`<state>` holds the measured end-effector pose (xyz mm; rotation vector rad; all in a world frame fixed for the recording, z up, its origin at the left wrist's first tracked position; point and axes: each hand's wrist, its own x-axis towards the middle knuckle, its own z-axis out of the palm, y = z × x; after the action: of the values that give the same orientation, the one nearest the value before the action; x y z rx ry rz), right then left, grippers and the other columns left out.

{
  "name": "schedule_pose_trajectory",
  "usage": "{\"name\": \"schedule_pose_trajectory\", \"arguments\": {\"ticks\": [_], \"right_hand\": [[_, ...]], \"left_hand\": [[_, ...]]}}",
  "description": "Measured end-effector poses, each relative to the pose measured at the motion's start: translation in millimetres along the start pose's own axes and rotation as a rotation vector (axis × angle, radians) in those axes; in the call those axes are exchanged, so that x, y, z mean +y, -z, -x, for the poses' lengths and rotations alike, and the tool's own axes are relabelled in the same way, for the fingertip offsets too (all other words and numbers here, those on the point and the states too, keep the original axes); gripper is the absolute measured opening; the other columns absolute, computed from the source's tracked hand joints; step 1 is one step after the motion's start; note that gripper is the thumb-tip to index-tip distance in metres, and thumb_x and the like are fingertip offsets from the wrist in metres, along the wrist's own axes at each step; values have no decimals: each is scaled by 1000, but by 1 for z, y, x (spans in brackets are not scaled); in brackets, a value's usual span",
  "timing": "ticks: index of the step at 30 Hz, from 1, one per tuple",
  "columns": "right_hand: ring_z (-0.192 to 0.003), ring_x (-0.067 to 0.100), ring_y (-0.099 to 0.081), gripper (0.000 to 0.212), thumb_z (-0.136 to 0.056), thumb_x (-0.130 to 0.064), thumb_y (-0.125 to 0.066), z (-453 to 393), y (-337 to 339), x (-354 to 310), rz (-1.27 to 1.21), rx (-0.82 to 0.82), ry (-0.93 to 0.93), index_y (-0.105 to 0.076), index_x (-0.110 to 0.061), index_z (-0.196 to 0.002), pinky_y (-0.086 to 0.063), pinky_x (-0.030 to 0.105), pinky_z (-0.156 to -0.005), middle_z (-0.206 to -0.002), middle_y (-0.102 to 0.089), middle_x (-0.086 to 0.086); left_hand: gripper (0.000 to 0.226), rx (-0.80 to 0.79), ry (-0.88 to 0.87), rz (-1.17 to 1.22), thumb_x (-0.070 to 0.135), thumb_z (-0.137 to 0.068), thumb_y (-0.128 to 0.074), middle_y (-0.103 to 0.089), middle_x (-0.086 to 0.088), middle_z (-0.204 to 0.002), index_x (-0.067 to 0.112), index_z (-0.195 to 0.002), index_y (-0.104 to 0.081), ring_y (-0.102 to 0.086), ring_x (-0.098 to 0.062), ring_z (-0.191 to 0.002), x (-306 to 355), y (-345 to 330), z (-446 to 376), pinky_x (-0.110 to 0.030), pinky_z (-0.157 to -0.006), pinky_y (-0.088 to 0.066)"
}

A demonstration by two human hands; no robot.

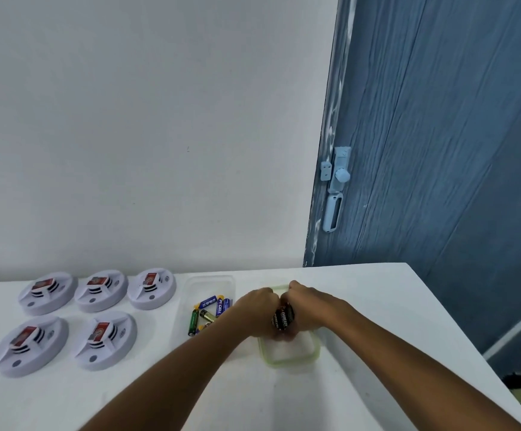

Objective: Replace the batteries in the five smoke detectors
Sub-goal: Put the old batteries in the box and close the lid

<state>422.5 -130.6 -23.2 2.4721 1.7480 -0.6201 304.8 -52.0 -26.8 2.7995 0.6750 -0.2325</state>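
Several white smoke detectors lie face down on the table (361,306), three in a back row (101,290) and two in front (105,339), each with a red battery in its slot. A clear tray (190,286) holds several loose small batteries (209,311). Over a green-rimmed container (290,357), my left hand (257,312) and my right hand (304,306) are pressed together, both gripping a bundle of black batteries (283,318).
A white wall rises behind the table. A blue door (439,150) with a pale latch (340,172) stands at the right, just past the table's far right corner. The table's right edge slants toward me.
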Motion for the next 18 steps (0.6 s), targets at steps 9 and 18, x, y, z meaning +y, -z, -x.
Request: {"name": "schedule_pose_trajectory", "arguments": {"ticks": [9,18], "right_hand": [[-72,18,-62,37,-60,-37,-84,0,0,0,-98,30,-16,-65,-20,-86,-46,26,-58,-88,-67,0],[-77,20,-66,30,-64,-32,-80,-6,-3,8,-106,34,52,-66,-21,-88,-53,34,-63,-86,-67,1]], "left_hand": [[49,-45,24,-16,40,-76,-76,-63,-15,-107,7,-110,-66,-60,-29,-101,1,7,-4,-28,-69,-38],[37,-26,23,41,29,-70,-80,-63,-13,-95,7,-98,-69,-60,-25,-89,-9,6,-11,-32,-69,-45]]}}
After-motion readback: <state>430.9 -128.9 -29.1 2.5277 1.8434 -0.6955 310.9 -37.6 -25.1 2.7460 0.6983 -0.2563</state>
